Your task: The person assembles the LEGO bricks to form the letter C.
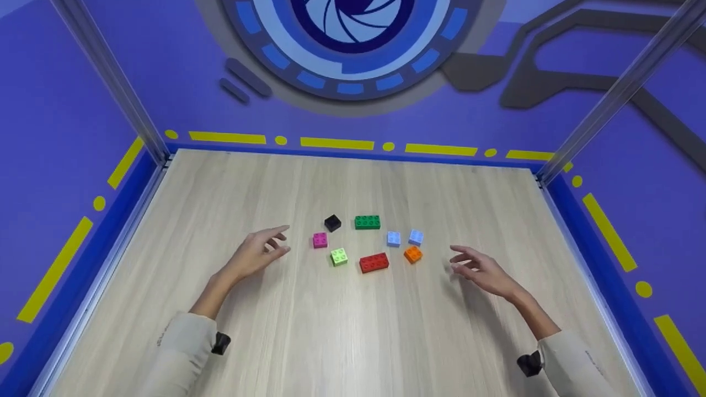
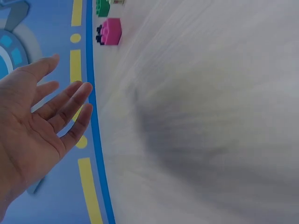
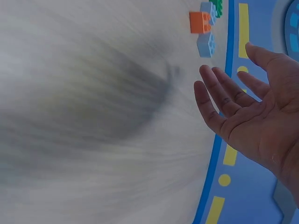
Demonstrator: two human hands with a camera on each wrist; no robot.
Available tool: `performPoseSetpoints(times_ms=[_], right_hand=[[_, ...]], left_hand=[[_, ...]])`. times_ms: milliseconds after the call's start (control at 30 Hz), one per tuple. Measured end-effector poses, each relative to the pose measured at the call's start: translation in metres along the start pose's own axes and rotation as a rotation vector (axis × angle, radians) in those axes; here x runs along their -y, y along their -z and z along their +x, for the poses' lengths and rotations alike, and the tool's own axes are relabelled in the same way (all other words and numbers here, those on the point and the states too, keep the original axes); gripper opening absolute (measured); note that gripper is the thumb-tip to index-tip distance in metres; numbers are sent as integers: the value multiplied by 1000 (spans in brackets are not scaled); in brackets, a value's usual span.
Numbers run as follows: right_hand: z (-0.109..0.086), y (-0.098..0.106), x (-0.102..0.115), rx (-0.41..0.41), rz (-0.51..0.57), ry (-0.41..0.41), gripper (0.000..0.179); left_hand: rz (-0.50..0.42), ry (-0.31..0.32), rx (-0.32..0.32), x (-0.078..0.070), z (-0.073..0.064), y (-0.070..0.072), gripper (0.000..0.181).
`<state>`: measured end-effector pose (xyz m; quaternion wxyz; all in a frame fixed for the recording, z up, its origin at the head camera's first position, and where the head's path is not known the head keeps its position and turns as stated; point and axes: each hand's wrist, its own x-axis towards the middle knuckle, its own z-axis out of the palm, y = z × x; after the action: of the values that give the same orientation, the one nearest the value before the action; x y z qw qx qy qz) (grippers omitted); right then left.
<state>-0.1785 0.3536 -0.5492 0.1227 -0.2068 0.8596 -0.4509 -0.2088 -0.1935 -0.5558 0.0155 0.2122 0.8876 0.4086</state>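
Cream sleeves (image 1: 185, 336), black wrist mounts (image 1: 220, 343)

Table top (image 1: 353, 331): pale wood-grain laminate, matt, smooth. Building bricks, e.g. red brick (image 1: 374, 263) and green brick (image 1: 367, 222): moulded plastic, slight gloss, studded tops. Corner posts (image 1: 110, 77): brushed metal. Sleeves (image 1: 182, 344): beige cloth, matt.

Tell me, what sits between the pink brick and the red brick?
The lime green brick lies between the pink brick and the red brick, apart from both. The head view shows it.

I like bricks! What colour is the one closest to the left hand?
Pink. The pink brick lies just beyond the left hand, clearest in the head view.
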Motion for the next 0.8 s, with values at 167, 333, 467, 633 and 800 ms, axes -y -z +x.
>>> performPoseSetpoints(times_ms=[167,333,467,633,800], right_hand=[[7,-16,3,66,23,-7,51],[18,-35,13,97,51,-31,50],[28,-53,19,97,91,-69,49],[34,-73,20,116,143,-83,49],[40,-87,22,121,153,-78,50]], left_hand=[[-55,-23,64,-9,6,-22,48],[-105,-30,110,-19,10,-41,45],[-134,-30,157,-25,13,-56,44],[-148,-60,198,-33,17,-77,43],[-158,-113,227,-43,23,-98,43]])
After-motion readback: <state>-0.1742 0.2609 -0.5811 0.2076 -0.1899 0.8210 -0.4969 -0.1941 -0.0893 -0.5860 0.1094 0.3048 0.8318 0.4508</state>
